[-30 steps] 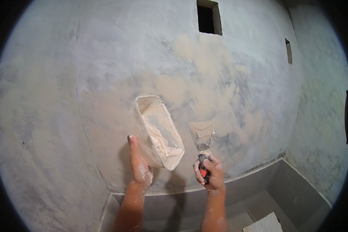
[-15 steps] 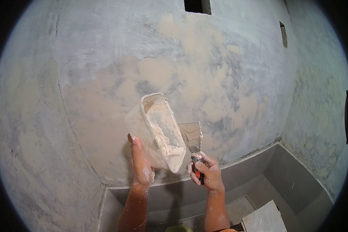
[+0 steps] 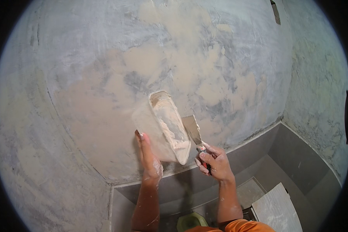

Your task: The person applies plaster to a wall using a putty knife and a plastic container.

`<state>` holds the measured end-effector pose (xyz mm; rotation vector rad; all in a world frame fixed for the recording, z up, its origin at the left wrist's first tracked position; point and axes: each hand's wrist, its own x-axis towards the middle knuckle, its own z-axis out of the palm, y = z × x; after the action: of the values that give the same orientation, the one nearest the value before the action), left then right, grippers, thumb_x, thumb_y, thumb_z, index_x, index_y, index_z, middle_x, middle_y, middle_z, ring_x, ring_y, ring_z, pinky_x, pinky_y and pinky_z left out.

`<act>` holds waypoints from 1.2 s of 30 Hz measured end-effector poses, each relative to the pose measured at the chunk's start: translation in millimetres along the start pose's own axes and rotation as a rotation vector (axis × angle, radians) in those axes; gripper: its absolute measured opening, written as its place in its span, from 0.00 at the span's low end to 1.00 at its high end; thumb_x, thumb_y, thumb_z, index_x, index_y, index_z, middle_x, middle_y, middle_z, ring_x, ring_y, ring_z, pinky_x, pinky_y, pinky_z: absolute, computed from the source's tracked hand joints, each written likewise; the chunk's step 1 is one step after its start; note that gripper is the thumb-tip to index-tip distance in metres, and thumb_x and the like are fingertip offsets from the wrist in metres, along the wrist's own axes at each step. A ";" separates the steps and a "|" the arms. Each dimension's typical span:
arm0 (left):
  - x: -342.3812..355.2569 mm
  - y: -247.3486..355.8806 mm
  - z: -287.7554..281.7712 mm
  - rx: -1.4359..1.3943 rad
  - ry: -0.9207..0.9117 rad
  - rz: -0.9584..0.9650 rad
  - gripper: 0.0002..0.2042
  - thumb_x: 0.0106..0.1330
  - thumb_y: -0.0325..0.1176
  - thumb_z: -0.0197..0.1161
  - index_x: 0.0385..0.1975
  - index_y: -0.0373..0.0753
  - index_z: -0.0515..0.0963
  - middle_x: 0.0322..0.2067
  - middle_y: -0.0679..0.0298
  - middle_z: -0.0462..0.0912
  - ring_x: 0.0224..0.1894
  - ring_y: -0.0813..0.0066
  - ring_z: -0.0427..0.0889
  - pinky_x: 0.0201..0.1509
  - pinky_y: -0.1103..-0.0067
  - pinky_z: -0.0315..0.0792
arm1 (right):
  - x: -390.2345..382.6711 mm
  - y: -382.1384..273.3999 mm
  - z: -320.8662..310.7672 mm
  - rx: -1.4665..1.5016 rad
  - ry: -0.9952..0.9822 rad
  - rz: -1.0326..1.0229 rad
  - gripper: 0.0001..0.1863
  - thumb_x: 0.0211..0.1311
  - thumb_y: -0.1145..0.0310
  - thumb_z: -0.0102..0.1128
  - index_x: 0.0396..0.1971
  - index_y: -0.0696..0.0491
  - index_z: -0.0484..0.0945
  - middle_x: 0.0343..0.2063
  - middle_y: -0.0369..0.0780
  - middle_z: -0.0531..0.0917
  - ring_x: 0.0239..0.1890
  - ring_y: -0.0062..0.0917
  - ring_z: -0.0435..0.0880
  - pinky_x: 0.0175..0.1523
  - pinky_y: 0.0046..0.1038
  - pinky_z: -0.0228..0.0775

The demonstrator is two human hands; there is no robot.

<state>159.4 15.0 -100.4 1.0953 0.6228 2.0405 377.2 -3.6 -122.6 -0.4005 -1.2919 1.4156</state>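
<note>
My left hand (image 3: 149, 154) is wrapped round the underside of a whitish plastic tub (image 3: 152, 129), which is tilted with its opening turned to the right. Cream filler (image 3: 179, 144) coats the tub's inner walls and lies thickest at its lower end. In my right hand (image 3: 214, 160) is a putty knife (image 3: 192, 128), gripped by its dark and red handle, blade pointing up. The blade carries filler along its right edge and stands close beside the tub's rim; whether they touch I cannot tell. Both hands are smeared with filler.
Ahead is a grey wall (image 3: 92, 42) with patches of cream filler (image 3: 143, 62). Dark grey tiles (image 3: 294, 162) run along its foot. Below stand a greenish basin-like object (image 3: 192, 221) and a pale board (image 3: 277, 208). A small slot (image 3: 275, 12) opens at upper right.
The view has tipped downward, showing more of the floor and an orange garment. The putty knife's blade has turned more edge-on beside the tub. Both hands keep their holds.
</note>
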 end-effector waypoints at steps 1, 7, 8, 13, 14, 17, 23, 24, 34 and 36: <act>1.2 -2.3 -2.7 0.015 -0.005 0.009 0.38 0.79 0.59 0.47 0.73 0.30 0.55 0.70 0.54 0.65 0.70 0.61 0.67 0.74 0.67 0.61 | 0.0 3.3 -3.2 -0.019 -0.006 0.006 0.15 0.73 0.68 0.60 0.53 0.58 0.75 0.23 0.40 0.78 0.16 0.16 0.70 0.18 0.20 0.60; -1.7 -5.5 0.5 -0.098 -0.053 -0.103 0.36 0.80 0.56 0.46 0.75 0.34 0.52 0.71 0.53 0.63 0.71 0.61 0.66 0.74 0.66 0.61 | -1.3 6.8 -6.4 -0.070 0.034 0.005 0.21 0.73 0.70 0.60 0.63 0.58 0.74 0.24 0.37 0.79 0.17 0.15 0.71 0.19 0.19 0.62; -1.8 -6.0 0.9 -0.099 -0.056 -0.106 0.36 0.80 0.56 0.46 0.75 0.34 0.52 0.71 0.53 0.63 0.71 0.61 0.66 0.74 0.66 0.61 | -0.8 7.3 -6.1 -0.072 0.038 -0.003 0.23 0.73 0.70 0.60 0.65 0.57 0.73 0.24 0.37 0.79 0.17 0.14 0.71 0.19 0.19 0.62; -13.0 4.9 19.2 0.077 -0.171 0.002 0.33 0.81 0.49 0.46 0.76 0.34 0.50 0.71 0.54 0.60 0.73 0.64 0.61 0.76 0.69 0.54 | -1.6 4.6 -1.5 -0.124 0.090 0.016 0.24 0.74 0.69 0.58 0.67 0.57 0.71 0.22 0.36 0.78 0.16 0.14 0.70 0.19 0.19 0.61; -14.5 5.6 21.1 0.075 -0.174 0.001 0.33 0.81 0.49 0.46 0.76 0.34 0.50 0.71 0.54 0.60 0.73 0.64 0.61 0.76 0.69 0.54 | -1.6 5.2 -1.4 -0.142 0.106 0.007 0.24 0.75 0.68 0.57 0.66 0.59 0.71 0.21 0.36 0.76 0.16 0.15 0.69 0.18 0.20 0.59; -16.8 2.3 23.7 0.065 -0.227 -0.031 0.33 0.81 0.48 0.45 0.76 0.35 0.47 0.71 0.54 0.60 0.72 0.66 0.60 0.76 0.70 0.52 | -3.7 5.5 -5.3 -0.122 0.126 0.036 0.25 0.74 0.70 0.59 0.68 0.56 0.71 0.24 0.34 0.79 0.17 0.13 0.70 0.20 0.19 0.62; -20.4 -5.5 25.1 0.121 -0.328 -0.011 0.29 0.82 0.46 0.44 0.74 0.35 0.50 0.67 0.55 0.63 0.69 0.67 0.63 0.75 0.71 0.53 | -5.3 2.0 1.1 -0.216 0.202 0.050 0.13 0.75 0.67 0.59 0.50 0.59 0.80 0.19 0.32 0.75 0.16 0.13 0.70 0.20 0.21 0.60; -21.5 -7.5 24.9 0.112 -0.325 -0.006 0.28 0.81 0.46 0.44 0.73 0.35 0.51 0.66 0.55 0.64 0.69 0.67 0.63 0.74 0.71 0.53 | -6.0 0.4 3.5 -0.216 0.204 0.050 0.13 0.75 0.67 0.59 0.50 0.59 0.80 0.19 0.32 0.75 0.16 0.13 0.70 0.20 0.21 0.60; -29.8 -14.1 25.8 0.082 -0.396 -0.022 0.25 0.81 0.39 0.44 0.70 0.31 0.52 0.64 0.55 0.64 0.66 0.71 0.63 0.73 0.73 0.52 | -8.3 0.2 4.0 -0.415 0.305 0.114 0.17 0.77 0.62 0.53 0.54 0.58 0.80 0.16 0.31 0.71 0.13 0.16 0.70 0.17 0.22 0.61; -31.4 -20.1 20.4 0.136 -0.416 -0.009 0.27 0.81 0.43 0.45 0.71 0.33 0.51 0.65 0.55 0.64 0.66 0.69 0.63 0.73 0.72 0.54 | -8.5 1.1 2.7 -0.467 0.320 0.132 0.16 0.77 0.62 0.53 0.52 0.58 0.80 0.16 0.31 0.71 0.13 0.16 0.70 0.17 0.22 0.61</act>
<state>196.0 4.5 -119.4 1.5388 0.5537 1.7060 377.1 -11.9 -126.1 -1.0010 -1.3385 1.0883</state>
